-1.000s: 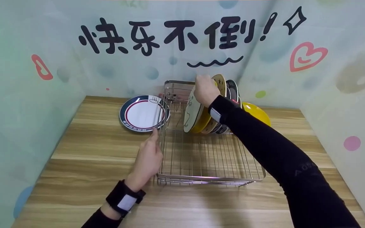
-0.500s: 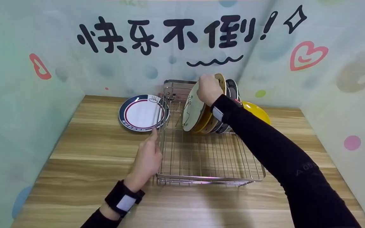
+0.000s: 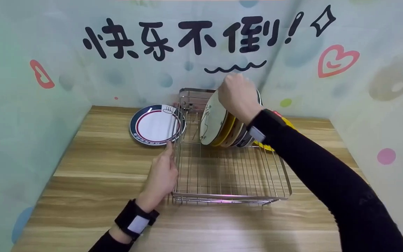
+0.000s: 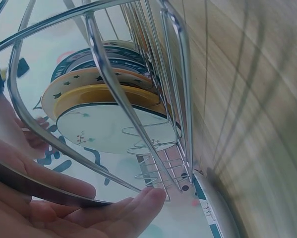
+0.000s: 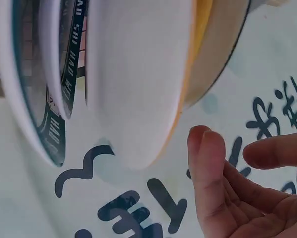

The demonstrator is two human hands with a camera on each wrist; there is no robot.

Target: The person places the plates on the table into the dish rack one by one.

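Note:
A wire dish rack stands on the wooden table. My left hand grips its left side, the metal rim running between thumb and fingers in the left wrist view. Several plates stand on edge at the rack's back: a white plate with a dark rim in front, then a yellow plate, a star-patterned plate, and dark-bordered plates. My right hand is over the tops of these plates, hiding part of them. In the right wrist view its fingers are parted, holding nothing, beside the plate edges.
A plate with a dark blue border lies on the table to the rack's left. Another yellow plate is at the rack's right, partly behind my right sleeve. A printed cloth wall rises close behind the rack.
My right hand has come off the white plate's upper edge, moving up and to the right. The white plate stays leaning in the rack. My left hand keeps its grip on the rack.

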